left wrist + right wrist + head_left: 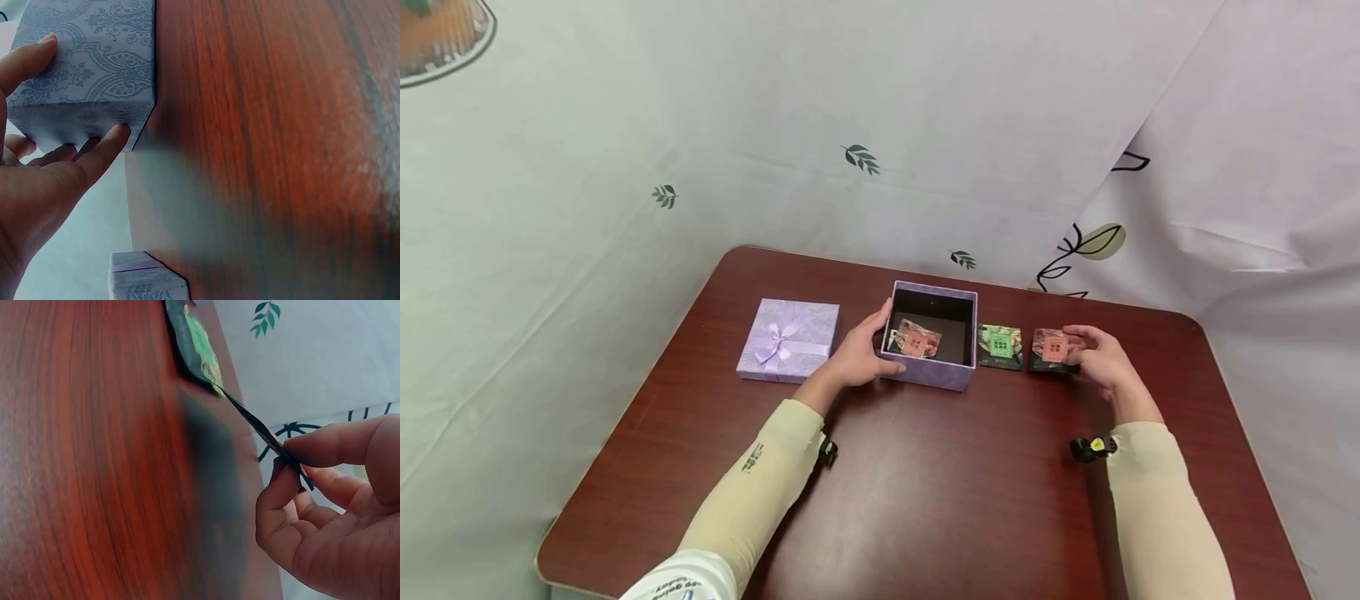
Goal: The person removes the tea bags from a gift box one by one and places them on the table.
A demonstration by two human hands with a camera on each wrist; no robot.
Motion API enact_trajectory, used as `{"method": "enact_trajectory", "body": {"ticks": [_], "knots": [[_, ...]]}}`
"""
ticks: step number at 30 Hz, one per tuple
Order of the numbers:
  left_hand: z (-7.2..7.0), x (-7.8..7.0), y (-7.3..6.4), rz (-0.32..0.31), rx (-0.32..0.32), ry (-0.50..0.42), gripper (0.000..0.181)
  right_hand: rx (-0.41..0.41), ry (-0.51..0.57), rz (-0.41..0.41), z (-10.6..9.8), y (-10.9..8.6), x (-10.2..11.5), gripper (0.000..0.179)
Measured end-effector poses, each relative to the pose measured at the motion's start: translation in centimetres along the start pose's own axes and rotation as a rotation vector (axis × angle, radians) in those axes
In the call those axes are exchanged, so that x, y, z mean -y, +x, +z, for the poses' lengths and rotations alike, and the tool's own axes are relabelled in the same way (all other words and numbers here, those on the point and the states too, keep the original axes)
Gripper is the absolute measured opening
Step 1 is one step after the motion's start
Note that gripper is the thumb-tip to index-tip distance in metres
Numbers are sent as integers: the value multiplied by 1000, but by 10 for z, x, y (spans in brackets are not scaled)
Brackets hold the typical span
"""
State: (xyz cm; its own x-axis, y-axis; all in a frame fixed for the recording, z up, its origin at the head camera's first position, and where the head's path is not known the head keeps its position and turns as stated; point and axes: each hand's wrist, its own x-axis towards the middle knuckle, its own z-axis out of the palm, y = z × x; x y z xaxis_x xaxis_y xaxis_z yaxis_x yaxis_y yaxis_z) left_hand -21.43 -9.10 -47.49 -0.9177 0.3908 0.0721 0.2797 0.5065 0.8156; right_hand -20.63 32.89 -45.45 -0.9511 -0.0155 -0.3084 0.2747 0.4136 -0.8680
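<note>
My left hand (859, 357) holds the near left corner of a lidless purple gift box (940, 375). In the left wrist view its thumb lies on the front face and the fingers (103, 150) bear against the side wall. Inside the dark interior, a red-labelled sachet (917, 341) lies at the left, overlapping another packet. My right hand (1101, 362) pinches the right edge of a black sachet with a red label (1051, 347). Seen edge-on in the right wrist view, this sachet (262, 430) is raised off the table between thumb and fingers.
A green-labelled sachet (1000, 347) lies just right of the box. The lilac box lid (805, 321) with a ribbon bow rests at the left. Everything is on a dark red wooden table (940, 492), with a white leaf-patterned cloth (775, 200) hanging behind.
</note>
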Motion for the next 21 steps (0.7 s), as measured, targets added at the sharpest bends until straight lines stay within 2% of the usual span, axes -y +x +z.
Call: {"method": "enact_trajectory", "body": {"ticks": [11,21], "knots": [[1,0,0,-1,0,-3,115,-5,-53,8,1,5,-6,64],[0,0,-1,2,-5,-5,116,-128,-198,18,5,12,-10,77]]}}
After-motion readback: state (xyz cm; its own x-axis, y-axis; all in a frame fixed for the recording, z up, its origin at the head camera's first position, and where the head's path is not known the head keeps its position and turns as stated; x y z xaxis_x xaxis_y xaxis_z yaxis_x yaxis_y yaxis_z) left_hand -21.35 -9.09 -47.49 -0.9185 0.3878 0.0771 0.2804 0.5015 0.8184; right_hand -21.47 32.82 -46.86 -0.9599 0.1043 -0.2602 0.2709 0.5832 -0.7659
